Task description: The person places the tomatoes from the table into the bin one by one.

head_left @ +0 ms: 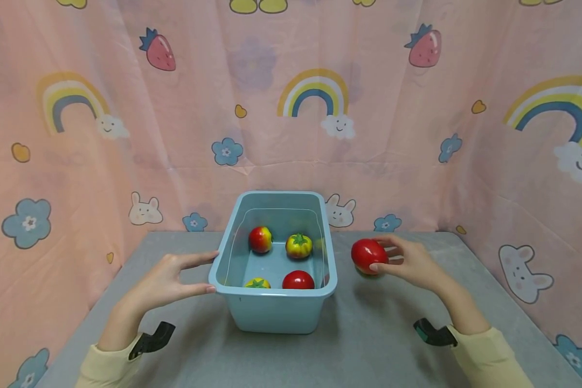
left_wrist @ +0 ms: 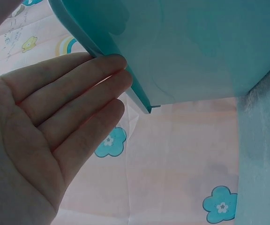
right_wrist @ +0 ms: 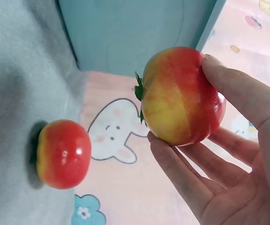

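A light blue plastic bin [head_left: 276, 312] stands on the grey table, holding several red and yellow tomatoes, among them a red one [head_left: 298, 280] and a yellow-green one [head_left: 298, 246]. My left hand [head_left: 167, 280] is at the bin's left rim, its straight fingers and thumb tip touching the edge. To the right of the bin, my right hand [head_left: 412, 261] pinches a glossy tomato [right_wrist: 182, 96] between thumb and fingers, above the table. In the right wrist view another tomato [right_wrist: 64, 154] rests on the table; the held one seems to hide it in the head view.
The grey table [head_left: 378, 334] reaches back to a pink cartoon-printed curtain [head_left: 194, 129], which hangs behind and along both sides. A dark strap piece [head_left: 152, 339] sits on the left wrist, and a similar one [head_left: 434, 332] on the right.
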A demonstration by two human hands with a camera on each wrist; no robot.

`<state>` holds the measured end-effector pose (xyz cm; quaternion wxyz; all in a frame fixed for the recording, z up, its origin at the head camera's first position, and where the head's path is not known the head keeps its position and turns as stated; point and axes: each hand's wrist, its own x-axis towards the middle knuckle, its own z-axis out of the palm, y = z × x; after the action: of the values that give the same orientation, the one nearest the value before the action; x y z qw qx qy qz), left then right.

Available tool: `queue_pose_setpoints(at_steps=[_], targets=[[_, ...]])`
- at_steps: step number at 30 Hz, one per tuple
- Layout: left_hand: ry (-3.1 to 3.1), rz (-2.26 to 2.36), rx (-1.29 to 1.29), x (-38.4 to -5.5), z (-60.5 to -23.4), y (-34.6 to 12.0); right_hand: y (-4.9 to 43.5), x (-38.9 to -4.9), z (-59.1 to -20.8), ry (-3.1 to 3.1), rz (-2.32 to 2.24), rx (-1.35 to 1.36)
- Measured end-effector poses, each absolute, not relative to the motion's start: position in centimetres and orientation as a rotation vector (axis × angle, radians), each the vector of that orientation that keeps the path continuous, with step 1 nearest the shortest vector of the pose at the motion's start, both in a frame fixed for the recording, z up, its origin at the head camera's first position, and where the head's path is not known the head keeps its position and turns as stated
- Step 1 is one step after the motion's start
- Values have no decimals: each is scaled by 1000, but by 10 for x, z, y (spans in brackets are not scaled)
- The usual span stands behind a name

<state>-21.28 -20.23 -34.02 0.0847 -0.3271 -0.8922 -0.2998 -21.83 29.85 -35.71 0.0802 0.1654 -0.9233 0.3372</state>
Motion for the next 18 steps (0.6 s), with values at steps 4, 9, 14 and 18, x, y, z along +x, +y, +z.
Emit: queue_pose_setpoints(at_steps=[4,9,14,18], targets=[[-2664,-897,-973,-213,-340,-203,297,-220,-353,-2765,1001,502],[-2665,-899,-979,-213,-340,-203,294,-222,-349,-2779,978,505],[-2665,-907,-981,-213,-340,-203,290,-223,-344,-2781,964,502],[-2667,-918,-983,-213,-340,-202,288,-224,-339,-2771,953,518]])
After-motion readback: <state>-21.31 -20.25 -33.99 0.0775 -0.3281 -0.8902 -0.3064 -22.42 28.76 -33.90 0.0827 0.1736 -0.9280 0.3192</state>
